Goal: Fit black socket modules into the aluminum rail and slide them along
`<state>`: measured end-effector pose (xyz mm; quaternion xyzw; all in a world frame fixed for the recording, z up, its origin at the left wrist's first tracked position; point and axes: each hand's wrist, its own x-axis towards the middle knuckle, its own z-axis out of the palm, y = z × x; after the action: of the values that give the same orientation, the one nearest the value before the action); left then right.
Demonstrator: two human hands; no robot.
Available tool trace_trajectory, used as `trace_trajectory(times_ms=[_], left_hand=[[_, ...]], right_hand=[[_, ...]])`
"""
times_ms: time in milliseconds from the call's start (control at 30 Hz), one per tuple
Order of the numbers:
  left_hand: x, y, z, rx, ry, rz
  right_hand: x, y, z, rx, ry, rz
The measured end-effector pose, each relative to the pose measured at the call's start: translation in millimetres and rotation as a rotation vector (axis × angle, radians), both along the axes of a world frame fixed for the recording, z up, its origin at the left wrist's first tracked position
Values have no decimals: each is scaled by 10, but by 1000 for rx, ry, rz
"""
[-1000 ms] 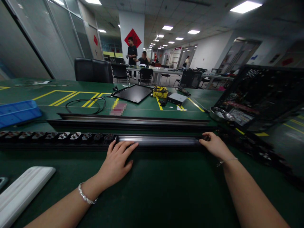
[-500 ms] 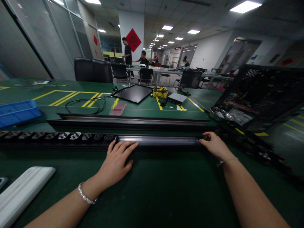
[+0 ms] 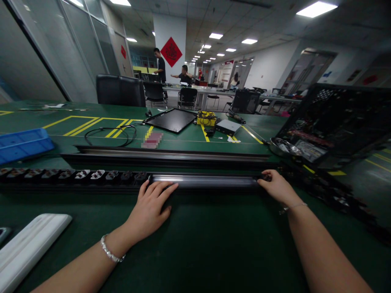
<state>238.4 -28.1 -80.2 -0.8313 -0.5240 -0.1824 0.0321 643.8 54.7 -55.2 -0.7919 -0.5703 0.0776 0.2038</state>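
Note:
A long black metal channel (image 3: pixel 207 181) lies across the green table in front of me. Its left half carries a row of several socket modules (image 3: pixel 97 175), some with pale metal contacts, while the right half shows a bare shiny inside. My left hand (image 3: pixel 152 205) rests with fingers spread on the channel's near edge, the fingertips beside the last module of the row. At the channel's right end, my right hand (image 3: pixel 276 187) pinches a small dark part, mostly covered by the fingers; its kind I cannot make out.
Behind lies another dark rail (image 3: pixel 171 155). A blue bin (image 3: pixel 24 145) and a white long object (image 3: pixel 30 248) are at left. To the right are a metal bowl (image 3: pixel 284 147), an open black case (image 3: pixel 339 126) and strung dark parts (image 3: pixel 339 197). A flat black panel (image 3: pixel 171 120) lies farther back.
Both hands and the channel stay practically where they were. In the background, a standing person has shifted slightly to the left.

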Motion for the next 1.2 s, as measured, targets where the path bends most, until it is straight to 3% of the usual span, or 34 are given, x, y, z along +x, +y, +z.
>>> trace_trajectory(times_ms=[833,1200], left_hand=[[6,0,2,24,-6,1],[2,1,3,-2,-1,-2]], right_hand=[[0,-14,1,38,70,-56],[85,-45,-96,-20,151,-56]])
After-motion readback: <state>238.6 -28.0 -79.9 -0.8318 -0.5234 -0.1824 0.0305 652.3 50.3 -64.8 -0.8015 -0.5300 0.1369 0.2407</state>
